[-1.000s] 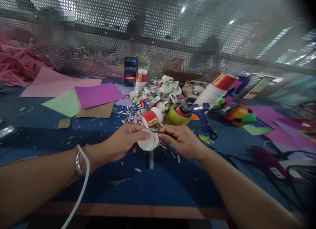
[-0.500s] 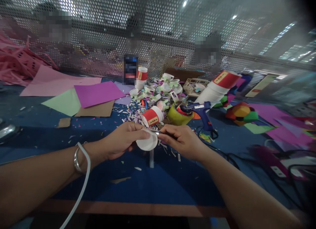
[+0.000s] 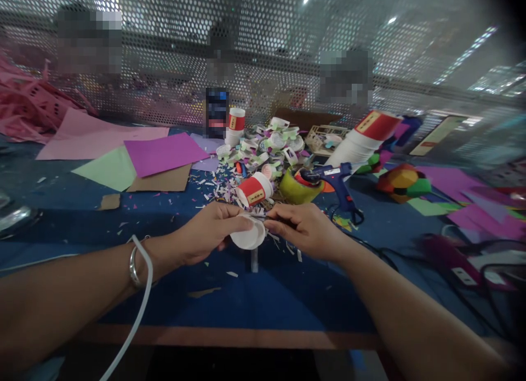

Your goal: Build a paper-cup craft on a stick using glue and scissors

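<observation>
My left hand (image 3: 219,230) pinches a white round paper cup piece (image 3: 249,237), with the thumb lying over its near face. My right hand (image 3: 302,227) is closed around what look like scissors (image 3: 259,217); their thin metal blades meet the upper rim of the cup piece, and the handles are mostly hidden by the fingers. Just beyond both hands, a red-and-white paper cup (image 3: 255,189) lies on its side. A pale narrow strip (image 3: 255,259) shows below the cup piece.
Behind the cup is a heap of cut cup pieces (image 3: 275,143) among paper scraps. On the right are a blue glue gun (image 3: 339,184) on a yellow-green tape roll (image 3: 299,189), stacked cups (image 3: 357,143) and a power strip (image 3: 460,269) with cables. Coloured sheets (image 3: 164,154) lie left.
The view has shifted slightly. Both hands stay together at the cup piece, which has turned a little, and the blades still sit at its upper rim.
</observation>
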{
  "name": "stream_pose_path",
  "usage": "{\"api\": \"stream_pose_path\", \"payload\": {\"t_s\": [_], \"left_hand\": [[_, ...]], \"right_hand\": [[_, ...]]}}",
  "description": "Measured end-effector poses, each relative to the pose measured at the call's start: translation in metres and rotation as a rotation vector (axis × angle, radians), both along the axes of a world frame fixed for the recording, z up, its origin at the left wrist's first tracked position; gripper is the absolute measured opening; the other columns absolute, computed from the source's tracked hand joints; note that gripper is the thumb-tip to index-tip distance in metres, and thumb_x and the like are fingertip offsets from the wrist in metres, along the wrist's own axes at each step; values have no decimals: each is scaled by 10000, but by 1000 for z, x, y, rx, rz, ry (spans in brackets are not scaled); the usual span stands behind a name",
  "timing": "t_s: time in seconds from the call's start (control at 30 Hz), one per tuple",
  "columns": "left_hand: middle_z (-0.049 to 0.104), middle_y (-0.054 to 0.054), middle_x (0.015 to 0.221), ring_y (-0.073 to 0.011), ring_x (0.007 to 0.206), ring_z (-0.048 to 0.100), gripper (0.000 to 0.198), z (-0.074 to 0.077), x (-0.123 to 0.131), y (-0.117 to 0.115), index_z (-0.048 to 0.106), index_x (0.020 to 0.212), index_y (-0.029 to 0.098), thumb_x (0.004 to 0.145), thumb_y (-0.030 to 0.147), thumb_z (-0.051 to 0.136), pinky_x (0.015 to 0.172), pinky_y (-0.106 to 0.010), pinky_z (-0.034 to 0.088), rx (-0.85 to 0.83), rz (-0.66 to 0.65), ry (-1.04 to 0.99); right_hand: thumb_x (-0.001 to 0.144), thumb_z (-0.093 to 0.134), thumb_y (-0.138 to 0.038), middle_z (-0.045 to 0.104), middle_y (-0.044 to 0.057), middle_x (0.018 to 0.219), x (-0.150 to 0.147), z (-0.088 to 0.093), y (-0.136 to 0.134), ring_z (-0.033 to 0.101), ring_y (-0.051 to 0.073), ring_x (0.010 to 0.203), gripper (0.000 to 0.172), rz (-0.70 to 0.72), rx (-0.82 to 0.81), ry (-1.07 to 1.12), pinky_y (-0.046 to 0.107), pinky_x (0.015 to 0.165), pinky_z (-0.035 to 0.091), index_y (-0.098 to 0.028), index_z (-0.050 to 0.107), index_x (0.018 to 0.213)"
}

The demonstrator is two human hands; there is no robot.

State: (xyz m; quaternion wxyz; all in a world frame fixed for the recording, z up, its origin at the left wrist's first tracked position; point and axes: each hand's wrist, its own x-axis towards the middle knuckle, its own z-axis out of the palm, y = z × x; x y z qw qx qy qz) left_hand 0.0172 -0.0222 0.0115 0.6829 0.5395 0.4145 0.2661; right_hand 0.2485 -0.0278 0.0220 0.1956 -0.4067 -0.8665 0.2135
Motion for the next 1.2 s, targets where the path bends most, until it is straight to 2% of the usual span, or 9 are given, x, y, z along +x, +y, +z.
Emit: {"api": "stream_pose_path", "payload": {"t_s": [0.17, 0.43, 0.7, 0.93, 1.2], "left_hand": [[537, 26, 596, -54, 478, 372, 215, 2, -2, 5, 716, 773, 112, 757, 325, 740, 380, -188, 170, -143, -27, -37], [522, 30, 565, -54, 454, 354, 205, 2, -2, 3, 691, 715, 127, 779, 317, 734, 380, -205, 163, -45, -41, -60], [544, 31, 570, -45, 446, 379, 196, 3, -6, 4, 702, 719, 126, 777, 303, 764, 365, -188, 170, -133, -122, -145], [510, 49, 527, -29, 412, 329, 231, 9, -9, 4, 665, 648, 131, 769, 290, 781, 367, -183, 148, -176, -180, -146], [506, 40, 566, -51, 453, 384, 264, 3, -5, 4, 664, 697, 135, 779, 353, 787, 366, -180, 200, -167, -113, -130]], "right_hand": [[1040, 499, -453, 567, -16, 666, -1, 1, -1, 489, 97, 573, 378, -11, -12, 11, 262, 575, 327, -170, 651, 840], [1021, 529, -481, 586, -11, 692, -3, 1, -1, 505, 104, 594, 378, -18, -44, 40, 258, 581, 338, -169, 664, 855], [1021, 528, -486, 551, -18, 691, -2, 7, -4, 477, 99, 608, 386, 20, -89, 88, 246, 575, 345, -170, 632, 825], [1024, 513, -497, 502, -29, 653, -2, 9, -6, 449, 94, 585, 416, 49, -109, 80, 239, 557, 343, -180, 581, 763], [1027, 521, -459, 557, -20, 686, -1, 6, -4, 487, 94, 598, 355, 35, -39, 91, 244, 570, 347, -176, 634, 844]]}}
